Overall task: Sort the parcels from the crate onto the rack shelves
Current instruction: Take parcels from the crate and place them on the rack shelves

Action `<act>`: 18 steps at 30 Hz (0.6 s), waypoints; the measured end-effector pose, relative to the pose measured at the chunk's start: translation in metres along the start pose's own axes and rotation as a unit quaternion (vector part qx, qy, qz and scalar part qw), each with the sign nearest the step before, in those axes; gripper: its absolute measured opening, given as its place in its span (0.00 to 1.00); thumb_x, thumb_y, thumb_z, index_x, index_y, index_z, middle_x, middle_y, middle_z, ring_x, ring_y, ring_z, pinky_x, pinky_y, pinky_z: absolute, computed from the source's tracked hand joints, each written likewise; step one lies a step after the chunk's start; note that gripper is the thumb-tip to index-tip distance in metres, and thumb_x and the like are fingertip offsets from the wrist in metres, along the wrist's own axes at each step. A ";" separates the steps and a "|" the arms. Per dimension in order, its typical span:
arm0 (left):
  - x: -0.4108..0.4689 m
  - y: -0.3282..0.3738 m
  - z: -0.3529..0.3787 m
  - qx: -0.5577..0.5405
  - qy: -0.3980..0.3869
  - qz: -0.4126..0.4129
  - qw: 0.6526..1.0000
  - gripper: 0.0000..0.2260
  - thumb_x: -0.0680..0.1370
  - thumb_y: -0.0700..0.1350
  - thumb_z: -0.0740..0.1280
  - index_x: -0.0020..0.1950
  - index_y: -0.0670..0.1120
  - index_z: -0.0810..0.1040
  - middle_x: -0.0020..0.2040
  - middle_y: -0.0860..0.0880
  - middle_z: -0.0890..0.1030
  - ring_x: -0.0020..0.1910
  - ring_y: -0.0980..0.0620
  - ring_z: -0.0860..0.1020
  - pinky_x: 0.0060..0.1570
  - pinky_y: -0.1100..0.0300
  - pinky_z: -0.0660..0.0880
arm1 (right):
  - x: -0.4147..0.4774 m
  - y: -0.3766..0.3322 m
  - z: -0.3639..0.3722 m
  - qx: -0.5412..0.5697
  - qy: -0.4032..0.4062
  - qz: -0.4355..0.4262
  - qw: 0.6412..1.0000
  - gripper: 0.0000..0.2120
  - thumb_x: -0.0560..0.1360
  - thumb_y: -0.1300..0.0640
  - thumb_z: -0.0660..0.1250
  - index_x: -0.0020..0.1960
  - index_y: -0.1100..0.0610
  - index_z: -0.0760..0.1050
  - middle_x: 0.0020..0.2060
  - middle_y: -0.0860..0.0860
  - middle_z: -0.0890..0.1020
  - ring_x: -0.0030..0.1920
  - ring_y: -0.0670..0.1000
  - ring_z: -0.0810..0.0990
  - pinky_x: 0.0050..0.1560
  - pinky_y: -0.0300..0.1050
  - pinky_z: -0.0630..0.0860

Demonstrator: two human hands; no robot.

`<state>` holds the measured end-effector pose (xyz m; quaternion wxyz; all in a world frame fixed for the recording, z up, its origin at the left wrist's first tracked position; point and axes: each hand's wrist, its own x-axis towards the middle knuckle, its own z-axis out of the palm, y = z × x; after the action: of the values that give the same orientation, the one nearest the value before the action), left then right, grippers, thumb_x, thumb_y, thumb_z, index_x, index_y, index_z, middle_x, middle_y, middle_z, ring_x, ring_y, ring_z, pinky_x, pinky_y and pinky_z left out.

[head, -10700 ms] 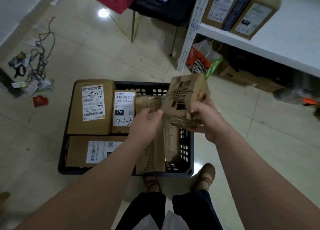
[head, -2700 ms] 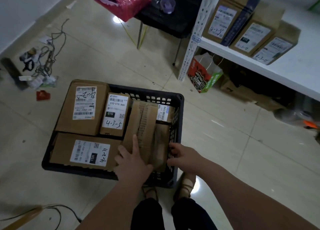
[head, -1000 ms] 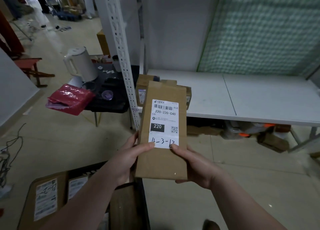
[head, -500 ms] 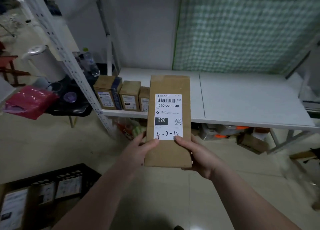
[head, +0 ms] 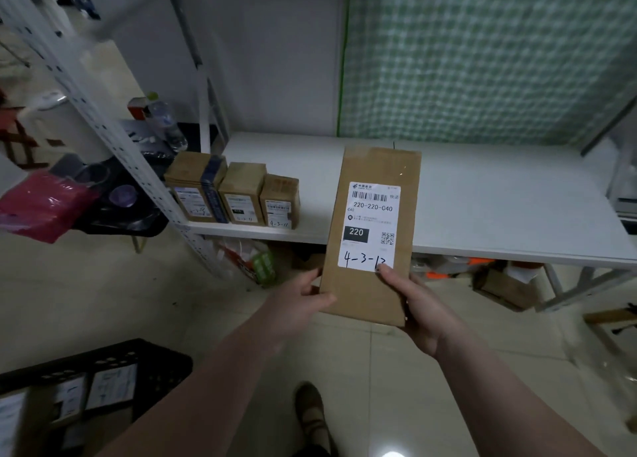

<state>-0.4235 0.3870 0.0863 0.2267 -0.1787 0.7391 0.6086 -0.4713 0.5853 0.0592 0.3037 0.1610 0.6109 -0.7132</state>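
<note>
Both hands hold a tall brown cardboard parcel (head: pixel 370 287) upright in front of the white rack shelf (head: pixel 499 208). Its white label reads 220-220-C40 with "4-3-12" handwritten below. My left hand (head: pixel 303 305) grips the parcel's lower left edge. My right hand (head: pixel 420 308) grips the lower right, its thumb on the label. Three brown parcels (head: pixel 238 194) stand in a row at the shelf's left end. The black crate (head: pixel 103 380), with labelled parcels inside, sits on the floor at the lower left.
A white perforated rack upright (head: pixel 113 136) rises at the left. Beyond it a dark small table (head: pixel 117 211) carries a red bag (head: pixel 38 205) and a bottle. Boxes and a coloured bag (head: pixel 255 263) lie under the shelf. My shoe (head: pixel 310 411) is on the tiled floor.
The parcel was lifted from the crate and raised in both hands. Over the last second my view swung from the crate toward the shelf, and the parcel moved closer to it.
</note>
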 end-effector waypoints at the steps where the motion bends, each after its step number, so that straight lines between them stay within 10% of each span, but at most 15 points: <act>1: 0.007 0.001 0.000 0.000 -0.004 -0.001 1.000 0.29 0.77 0.46 0.68 0.76 0.52 0.61 0.61 0.53 0.76 0.53 0.58 0.75 0.55 0.56 0.70 | 0.006 -0.002 -0.001 0.001 0.002 0.000 1.000 0.32 0.62 0.44 0.75 0.64 0.49 0.74 0.53 0.46 0.85 0.57 0.49 0.82 0.66 0.56 0.73; 8: 0.070 0.023 -0.024 -0.009 -0.016 0.016 1.000 0.24 0.78 0.42 0.66 0.70 0.60 0.65 0.51 0.61 0.76 0.46 0.66 0.75 0.42 0.68 0.72 | 0.067 -0.029 0.001 -0.012 -0.008 -0.003 1.000 0.30 0.64 0.49 0.75 0.65 0.49 0.74 0.55 0.46 0.84 0.58 0.50 0.80 0.66 0.54 0.72; 18: 0.168 0.006 -0.057 0.047 0.037 0.022 0.998 0.27 0.77 0.40 0.67 0.71 0.61 0.65 0.52 0.64 0.77 0.51 0.63 0.75 0.52 0.65 0.68 | 0.184 -0.039 0.015 -0.025 -0.070 -0.019 0.997 0.37 0.62 0.64 0.78 0.68 0.51 0.69 0.57 0.50 0.83 0.57 0.50 0.82 0.52 0.44 0.76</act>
<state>-0.5736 0.3339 0.0068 0.1941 -0.1742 0.7785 0.5709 -0.6342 0.5304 -0.0176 0.3360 0.0912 0.6090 -0.7127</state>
